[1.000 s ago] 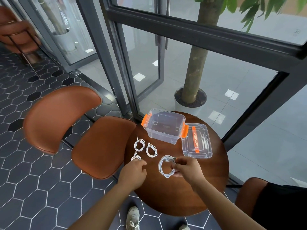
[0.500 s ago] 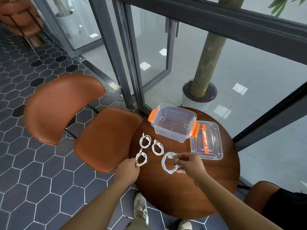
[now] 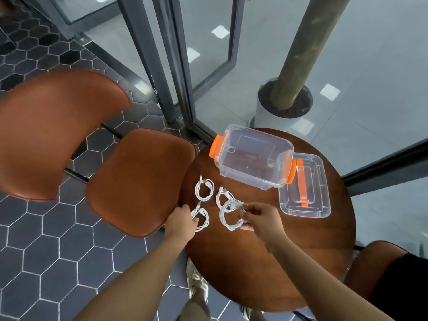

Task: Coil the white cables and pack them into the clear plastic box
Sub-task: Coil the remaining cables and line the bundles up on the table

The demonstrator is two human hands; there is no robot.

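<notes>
Several coiled white cables lie on the round wooden table [image 3: 289, 262]. My right hand [image 3: 261, 218] pinches the largest coil [image 3: 228, 216] at its plug ends. My left hand [image 3: 180, 224] grips the near-left coil [image 3: 201, 218] at the table's left edge. Two more coils lie beyond: one [image 3: 204, 189] at the far left and one [image 3: 222, 194] partly hidden behind the large coil. The clear plastic box [image 3: 253, 161] with orange latches stands open and empty at the far side. Its clear lid [image 3: 304, 188] with an orange handle lies flat to the right.
A brown leather chair [image 3: 136, 179] stands against the table's left edge. Another brown chair [image 3: 379, 267] is at the lower right. Glass door frames [image 3: 166, 66] and a potted tree [image 3: 284, 105] rise beyond the table. My shoes show on the hexagon tile floor below.
The head camera tilted down and closer. My left hand reached to the near-left coil and closed on it. My right hand kept hold of the large coil and shifted it slightly farther away.
</notes>
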